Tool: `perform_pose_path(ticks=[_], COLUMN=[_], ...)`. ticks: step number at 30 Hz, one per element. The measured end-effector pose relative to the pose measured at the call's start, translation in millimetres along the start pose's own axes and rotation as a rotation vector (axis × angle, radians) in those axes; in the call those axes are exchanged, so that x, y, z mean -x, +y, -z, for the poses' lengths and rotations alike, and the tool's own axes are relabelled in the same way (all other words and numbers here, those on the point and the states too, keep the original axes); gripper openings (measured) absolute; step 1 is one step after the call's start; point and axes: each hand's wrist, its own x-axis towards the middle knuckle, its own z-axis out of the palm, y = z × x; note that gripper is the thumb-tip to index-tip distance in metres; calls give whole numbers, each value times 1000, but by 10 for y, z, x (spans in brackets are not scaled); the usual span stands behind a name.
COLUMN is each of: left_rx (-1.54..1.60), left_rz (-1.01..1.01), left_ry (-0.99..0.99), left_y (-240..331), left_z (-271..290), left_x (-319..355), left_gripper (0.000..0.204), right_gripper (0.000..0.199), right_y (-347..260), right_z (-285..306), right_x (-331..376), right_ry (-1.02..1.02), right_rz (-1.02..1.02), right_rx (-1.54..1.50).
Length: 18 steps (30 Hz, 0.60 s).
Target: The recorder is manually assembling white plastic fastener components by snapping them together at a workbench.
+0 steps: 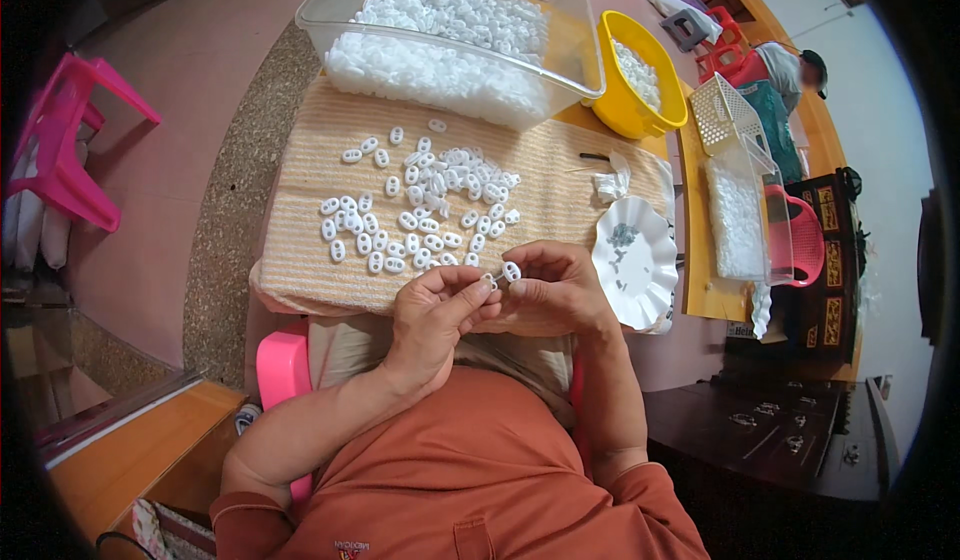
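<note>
So there's a little white plastic piece (511,271) pinched right where both hands meet, just above the person's chest. The right hand (548,290) has it between thumb and fingertips, and the left hand (437,312) is closed in against it, also gripping what looks like a second small piece (490,281). It's honestly hard to tell whether that's one part or two, since the fingers cover most of it.

Just past the hands, a loose scatter of the same white pieces (420,200) lies on a striped beige towel (300,260) spread over the table. Its near edge is hidden behind the hands and forearms.

To the right of the right hand sits a white scalloped plate (645,285) with some small dark bits on it, too tiny to make out.

Further out beyond the scatter is a big clear tub (340,0) heaped with more white pieces, cut off by the top edge. A yellow bowl (625,110) sits beside it, and off to the far right there's another clear bin (740,210) and a white basket (722,110).

A pink plastic chair (60,150) stands well off to the left on the floor.
</note>
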Motion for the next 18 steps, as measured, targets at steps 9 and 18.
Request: perform_pose_path(ticks=[9,18], left_rx=[-10,-25], left_rz=[13,22], left_ry=[10,9], left_y=[0,1], left_z=[-6,-3], left_x=[-2,-2], left_gripper=[12,13], right_gripper=[25,25], right_y=[6,1], right_z=[9,-15], right_x=[-12,1], right_ry=[-12,4], right_rz=[11,-7], right_rx=[-16,-19])
